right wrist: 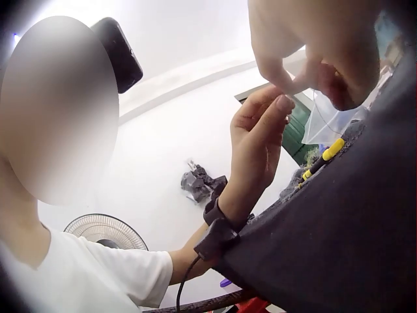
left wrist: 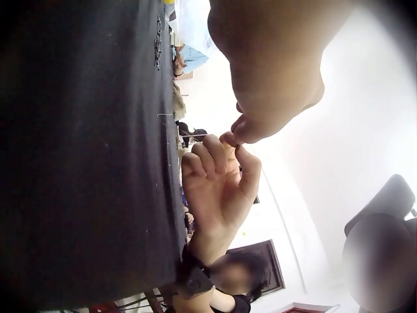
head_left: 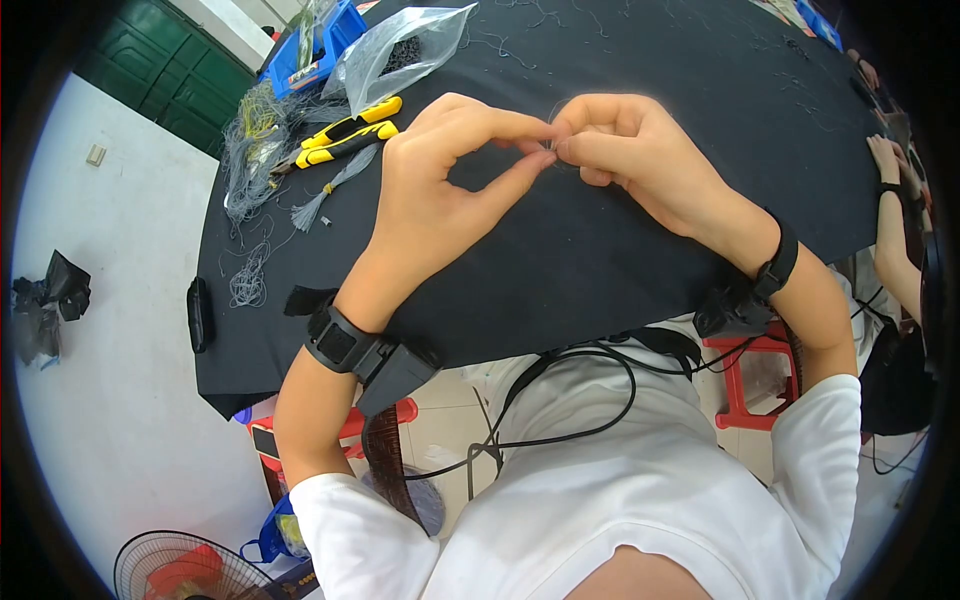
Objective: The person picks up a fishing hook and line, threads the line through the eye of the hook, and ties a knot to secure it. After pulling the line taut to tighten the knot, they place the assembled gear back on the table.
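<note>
Black cloth is covering the counter in the head view, and above its middle the left hand and the right hand are meeting fingertip to fingertip. Both are pinching a thin strand between thumb and forefinger, so the strand is lying right at the point where the two hands are touching, just over the cloth. Off to the left of the left hand, yellow cutters are lying near a heap of grey threads, with a clear plastic bag and a blue bin sitting further back. Another person's hand is resting at the right edge of the counter. In the left wrist view, the left hand is filling the top of the picture, its fingers closing down onto the tips of the right hand, which is rising beside the counter with its other fingers standing loosely; the strand is too fine to make out. In the right wrist view, the right hand is pinching downward at the top while the left hand is reaching up to it with thumb and forefinger pressed together, and the strand is showing as a fine line hanging just below the right hand's fingers, in front of the plastic bag and above the cutters.
</note>
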### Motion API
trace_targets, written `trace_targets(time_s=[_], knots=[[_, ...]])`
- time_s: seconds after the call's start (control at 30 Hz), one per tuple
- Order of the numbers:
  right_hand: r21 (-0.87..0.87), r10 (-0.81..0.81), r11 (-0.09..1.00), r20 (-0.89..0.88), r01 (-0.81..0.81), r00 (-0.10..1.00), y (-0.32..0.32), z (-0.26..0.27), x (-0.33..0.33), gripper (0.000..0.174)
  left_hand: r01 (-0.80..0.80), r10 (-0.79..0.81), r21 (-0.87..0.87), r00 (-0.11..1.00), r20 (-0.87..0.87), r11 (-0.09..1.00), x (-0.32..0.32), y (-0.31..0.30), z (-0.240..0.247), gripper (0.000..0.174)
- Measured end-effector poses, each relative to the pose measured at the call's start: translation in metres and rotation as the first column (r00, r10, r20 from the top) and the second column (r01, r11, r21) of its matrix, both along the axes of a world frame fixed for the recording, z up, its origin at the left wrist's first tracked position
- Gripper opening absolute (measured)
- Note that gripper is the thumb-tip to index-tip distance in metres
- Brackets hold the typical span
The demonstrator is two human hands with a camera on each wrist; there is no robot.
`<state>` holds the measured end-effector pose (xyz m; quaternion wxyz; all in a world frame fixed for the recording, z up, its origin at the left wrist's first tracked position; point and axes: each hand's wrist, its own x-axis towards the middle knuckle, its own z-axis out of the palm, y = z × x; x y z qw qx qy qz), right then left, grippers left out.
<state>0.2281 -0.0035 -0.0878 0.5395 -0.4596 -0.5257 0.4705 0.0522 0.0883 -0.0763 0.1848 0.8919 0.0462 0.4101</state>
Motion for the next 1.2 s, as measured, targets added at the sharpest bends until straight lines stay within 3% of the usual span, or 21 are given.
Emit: trace_targets(time_s=[0.37,0.47,0.83,1.2], knots=[[-0.057,0.01,0.998,-0.13,-0.017,0.991,-0.0031,0.0091,0.0016,0.018,-0.061,0.06,0.015,0.998,0.034,0.998,-0.0005,-0.0018,0.0028,0.023],[-0.029,-0.039,0.999,-0.06,0.038,0.997,0.0013,0.0034,-0.0018,0.01,-0.064,0.063,0.02,0.996,0.06,0.998,0.0,-0.0002,0.0014,0.022],[0.023,-0.037,0.999,-0.064,0.038,0.997,0.0001,0.0052,-0.0021,0.006,-0.114,0.114,0.0,0.987,0.111,0.993,0.0026,0.001,0.0004,0.015],[0.07,-0.017,0.997,-0.043,0.02,0.999,0.0038,0.0011,-0.001,0.009,-0.154,0.157,-0.078,0.987,0.036,0.985,0.0009,-0.0023,0.0003,0.011]])
